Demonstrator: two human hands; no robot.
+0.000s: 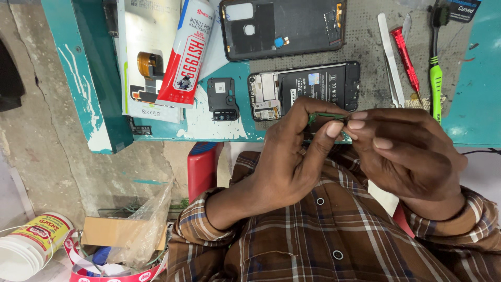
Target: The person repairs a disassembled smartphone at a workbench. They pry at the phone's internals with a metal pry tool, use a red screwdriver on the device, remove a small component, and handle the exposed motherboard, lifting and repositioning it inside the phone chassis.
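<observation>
A: Green strip [327, 115], thin and small, is pinched at both ends: by the fingertips of the left hand [292, 156] on one side and of the right hand [407, 154] on the other. What kind of part it is cannot be told.

B: Position noted?

A: It is held level in the air, just in front of the near edge of the teal table [469, 104], above a lap covered by a brown checked shirt [323, 235].

B: State of the hands?

A: Both are closed on the strip, thumb against forefinger; the remaining fingers are curled.

B: Items recorded on the table?

A: An opened phone [304, 89] with its battery exposed lies just beyond the hands. A black back cover [284, 26] is placed further away. A small black camera plate [223, 99] is seen beside the phone, and a red-and-white tube [188, 52] rests on a white packet [146, 57].

B: Tools?

A: Metal tweezers [390, 57], a red screwdriver [407, 60] and a green-handled brush [436, 62] are laid side by side at one end.
</observation>
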